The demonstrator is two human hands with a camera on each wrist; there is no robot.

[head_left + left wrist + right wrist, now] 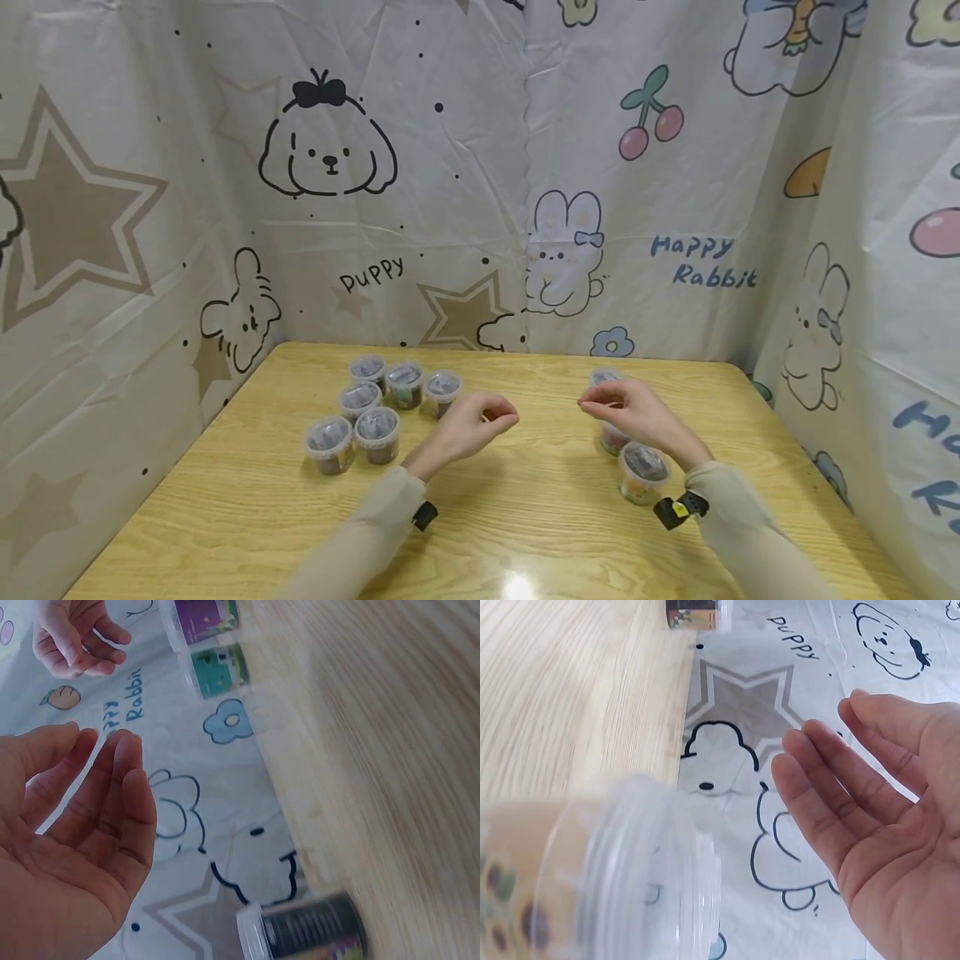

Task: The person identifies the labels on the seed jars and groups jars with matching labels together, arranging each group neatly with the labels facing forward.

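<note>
My left hand (472,427) hovers over the middle of the table, fingers loosely bent and nothing held. To its left stand several small round tubs with clear lids; the closest is a tub (443,390) just behind the hand. A dark-labelled tub (311,930) shows low in the left wrist view. Above the right-hand tubs hangs my right hand (637,412), also holding nothing, its fingers relaxed. It partly hides a tub (613,438). Nearer me stands a tub (642,479); a sunflower-labelled tub (525,892) looms close in the right wrist view.
The wooden table (517,500) has a patterned cloth (465,167) hanging behind it and at both sides. At the far right stands another tub (604,377). Purple-labelled (206,621) and teal-labelled tubs (219,671) appear in the left wrist view.
</note>
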